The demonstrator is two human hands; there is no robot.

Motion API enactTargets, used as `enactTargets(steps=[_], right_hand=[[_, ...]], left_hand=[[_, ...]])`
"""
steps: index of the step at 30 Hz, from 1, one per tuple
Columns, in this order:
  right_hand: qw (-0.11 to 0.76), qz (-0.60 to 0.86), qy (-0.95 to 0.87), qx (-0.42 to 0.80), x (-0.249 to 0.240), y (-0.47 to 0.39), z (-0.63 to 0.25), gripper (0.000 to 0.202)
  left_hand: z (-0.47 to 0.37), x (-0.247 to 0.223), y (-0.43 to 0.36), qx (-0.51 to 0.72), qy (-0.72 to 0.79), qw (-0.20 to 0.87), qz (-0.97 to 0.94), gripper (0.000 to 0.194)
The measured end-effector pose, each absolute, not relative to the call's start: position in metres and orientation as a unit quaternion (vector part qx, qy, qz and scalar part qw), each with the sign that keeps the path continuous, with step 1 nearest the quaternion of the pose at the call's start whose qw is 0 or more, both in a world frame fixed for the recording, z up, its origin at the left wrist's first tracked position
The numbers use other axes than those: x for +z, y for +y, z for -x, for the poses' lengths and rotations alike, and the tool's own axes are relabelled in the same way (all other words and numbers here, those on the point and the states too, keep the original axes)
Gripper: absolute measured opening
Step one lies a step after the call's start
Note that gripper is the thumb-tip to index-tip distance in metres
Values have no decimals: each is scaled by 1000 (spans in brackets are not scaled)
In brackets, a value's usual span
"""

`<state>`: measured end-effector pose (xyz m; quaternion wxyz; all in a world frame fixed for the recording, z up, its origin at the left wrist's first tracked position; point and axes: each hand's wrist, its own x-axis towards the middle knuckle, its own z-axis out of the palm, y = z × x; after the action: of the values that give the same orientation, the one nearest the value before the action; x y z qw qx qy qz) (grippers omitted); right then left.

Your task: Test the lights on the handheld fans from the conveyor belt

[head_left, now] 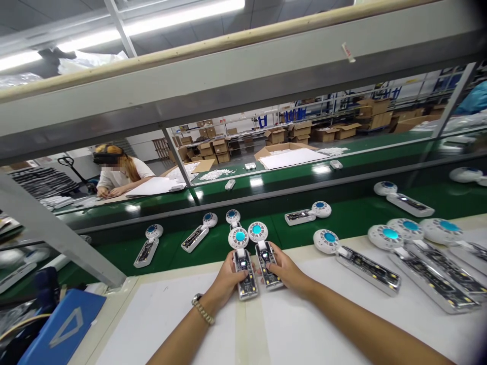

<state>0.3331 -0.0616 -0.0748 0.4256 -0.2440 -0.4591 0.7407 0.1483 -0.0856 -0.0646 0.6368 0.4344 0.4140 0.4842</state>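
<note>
On the left, a blue panel with a grey triangle outline stands beside the white-topped bench. Oblong devices with round white heads and blue centres lie along the glossy green conveyor beyond it. The left hand is closed round a clear-cased circuit-board device with a round white head, thumb on its board. Just beside it, the right hand grips a matching blue-centred device, also by its body. Further right, similar devices with exposed black boards lie on the bench, some overlapping.
</note>
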Motion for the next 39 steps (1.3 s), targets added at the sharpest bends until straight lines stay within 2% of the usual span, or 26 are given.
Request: enactTargets(steps=[13,18,22,24,26,29,31,33,36,39], right_hand=[[446,235,-461,731,-78,-61,-332,61],[427,240,-427,760,-78,-61,-336,64],[370,263,-427,782,-73,-48,-326,33],[345,349,-521,699,-66,-31,-312,46],[340,441,-633,537,-57,-8,-296,59],[344,500,-689,396,-43,30,-282,51],[334,518,-713,333,-35,51,-286,42],[308,530,-747,259,-31,66,-301,41],[223,537,-795,173,-33,76,-329,56],[134,532,-829,107,-42,75,-342,49]], left_hand=[[-147,-70,-82,492,410,640,-425,62],[-146,-69,-84,500,403,647,-412,59],[-156,-56,-71,492,444,666,-342,39],[-162,-48,-52,491,494,635,-335,44],[-164,-38,-27,489,560,538,-398,49],[-149,-25,13,452,651,352,-499,53],[-127,-18,33,429,692,285,-506,53],[-101,-15,42,400,734,231,-497,57],[-68,-20,41,339,790,186,-476,64],[-50,-28,34,290,819,190,-458,72]])
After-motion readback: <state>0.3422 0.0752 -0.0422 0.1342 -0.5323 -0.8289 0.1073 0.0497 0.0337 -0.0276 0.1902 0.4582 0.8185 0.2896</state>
